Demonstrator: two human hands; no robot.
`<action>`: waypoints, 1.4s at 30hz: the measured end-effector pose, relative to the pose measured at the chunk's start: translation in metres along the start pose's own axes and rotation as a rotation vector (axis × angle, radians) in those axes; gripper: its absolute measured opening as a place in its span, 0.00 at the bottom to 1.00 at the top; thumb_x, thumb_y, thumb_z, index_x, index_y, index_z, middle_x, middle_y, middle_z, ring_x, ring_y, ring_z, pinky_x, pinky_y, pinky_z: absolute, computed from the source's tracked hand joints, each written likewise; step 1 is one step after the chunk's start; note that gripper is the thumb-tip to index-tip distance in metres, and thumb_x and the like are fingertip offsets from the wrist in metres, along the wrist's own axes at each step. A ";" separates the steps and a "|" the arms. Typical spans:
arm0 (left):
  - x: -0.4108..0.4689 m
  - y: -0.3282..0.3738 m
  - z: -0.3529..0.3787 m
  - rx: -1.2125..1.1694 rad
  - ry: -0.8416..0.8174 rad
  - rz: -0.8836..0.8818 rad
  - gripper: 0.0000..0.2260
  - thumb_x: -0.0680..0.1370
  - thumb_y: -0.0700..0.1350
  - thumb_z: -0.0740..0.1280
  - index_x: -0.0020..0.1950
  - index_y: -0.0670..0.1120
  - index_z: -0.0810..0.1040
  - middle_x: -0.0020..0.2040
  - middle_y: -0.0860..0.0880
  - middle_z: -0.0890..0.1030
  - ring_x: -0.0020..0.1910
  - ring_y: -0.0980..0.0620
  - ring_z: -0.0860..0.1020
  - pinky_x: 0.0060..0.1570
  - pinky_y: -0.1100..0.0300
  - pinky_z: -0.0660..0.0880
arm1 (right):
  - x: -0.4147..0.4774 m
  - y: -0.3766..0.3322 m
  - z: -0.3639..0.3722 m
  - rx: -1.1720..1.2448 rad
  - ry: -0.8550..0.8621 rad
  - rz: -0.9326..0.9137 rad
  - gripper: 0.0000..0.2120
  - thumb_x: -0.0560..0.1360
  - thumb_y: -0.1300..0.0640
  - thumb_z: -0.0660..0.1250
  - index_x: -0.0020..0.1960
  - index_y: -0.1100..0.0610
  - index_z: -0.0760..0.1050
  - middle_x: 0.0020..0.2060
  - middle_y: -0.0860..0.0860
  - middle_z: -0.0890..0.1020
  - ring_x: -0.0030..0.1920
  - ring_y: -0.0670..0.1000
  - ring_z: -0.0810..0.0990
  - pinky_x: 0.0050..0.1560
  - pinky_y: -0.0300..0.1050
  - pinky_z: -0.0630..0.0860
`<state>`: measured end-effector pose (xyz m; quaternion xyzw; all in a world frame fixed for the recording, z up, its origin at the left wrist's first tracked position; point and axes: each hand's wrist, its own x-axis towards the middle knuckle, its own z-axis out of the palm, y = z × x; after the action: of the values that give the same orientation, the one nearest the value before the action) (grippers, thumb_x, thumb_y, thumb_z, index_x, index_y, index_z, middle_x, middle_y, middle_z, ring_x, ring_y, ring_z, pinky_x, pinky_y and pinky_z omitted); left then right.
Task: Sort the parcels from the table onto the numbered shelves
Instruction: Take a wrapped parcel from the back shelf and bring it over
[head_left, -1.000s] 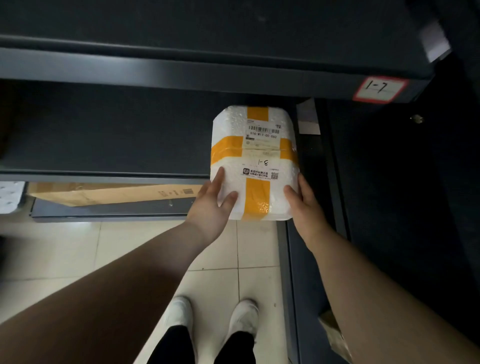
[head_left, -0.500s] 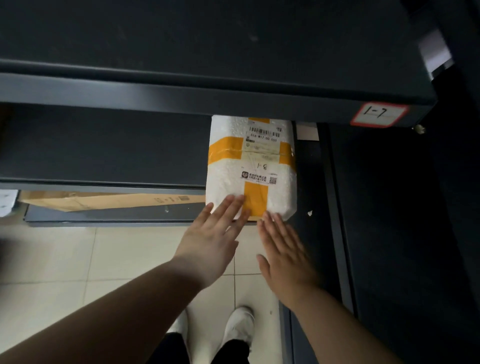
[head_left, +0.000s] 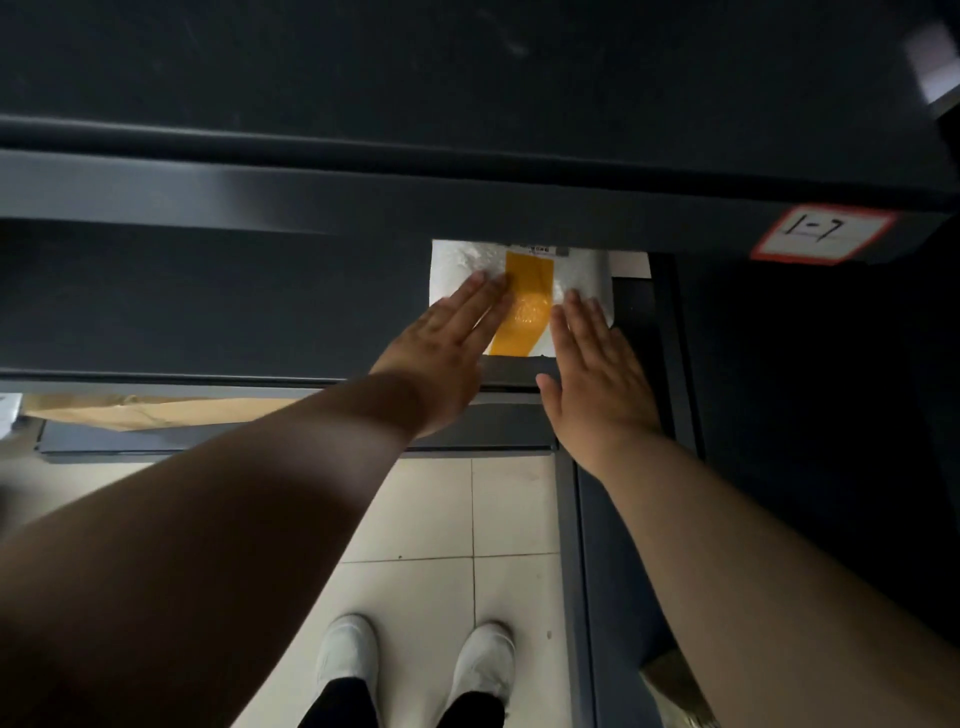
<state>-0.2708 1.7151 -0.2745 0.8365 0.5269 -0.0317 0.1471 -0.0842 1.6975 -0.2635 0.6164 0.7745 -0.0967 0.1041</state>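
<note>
Head view: our left hand (head_left: 441, 343) and right hand (head_left: 597, 374) press flat, fingers straight, on the white foam parcel (head_left: 524, 291) taped orange; it sits on the dark metal shelf (head_left: 208, 301) under the 1-7 label (head_left: 823, 234).

A white parcel (head_left: 525, 278) bound with orange tape lies on a dark shelf (head_left: 208, 306), its far end hidden under the upper shelf's edge, which bears a label (head_left: 825, 235) reading 1-7. The left hand (head_left: 447, 343) and right hand (head_left: 597, 374) lie flat with straight fingers, their tips touching the parcel's near end on either side of the tape. Lower down sits a brown cardboard box (head_left: 130, 411). White shoes (head_left: 348, 654) stand on the tiled floor (head_left: 436, 509).
</note>
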 end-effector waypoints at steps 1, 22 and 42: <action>0.003 0.001 -0.002 0.014 -0.011 -0.012 0.32 0.83 0.46 0.52 0.70 0.49 0.26 0.70 0.53 0.26 0.70 0.56 0.28 0.71 0.61 0.34 | 0.005 0.001 -0.001 -0.010 -0.014 0.001 0.32 0.82 0.46 0.46 0.71 0.53 0.25 0.71 0.48 0.26 0.73 0.48 0.27 0.74 0.47 0.34; -0.111 0.043 -0.053 0.160 -0.111 -0.052 0.29 0.84 0.53 0.46 0.75 0.46 0.29 0.78 0.47 0.34 0.77 0.50 0.35 0.73 0.54 0.36 | -0.107 -0.047 -0.051 0.044 -0.049 -0.013 0.29 0.82 0.47 0.43 0.71 0.55 0.26 0.70 0.51 0.27 0.73 0.50 0.29 0.73 0.46 0.31; -0.270 0.212 -0.217 0.300 0.027 0.849 0.27 0.83 0.55 0.46 0.79 0.51 0.40 0.80 0.50 0.41 0.78 0.52 0.38 0.75 0.51 0.37 | -0.434 -0.143 -0.179 0.158 0.209 0.797 0.30 0.83 0.47 0.45 0.76 0.57 0.34 0.70 0.49 0.31 0.76 0.50 0.34 0.74 0.46 0.33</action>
<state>-0.2238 1.4551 0.0336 0.9910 0.1284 -0.0335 0.0175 -0.1362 1.3098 0.0336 0.8805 0.4719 -0.0448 0.0066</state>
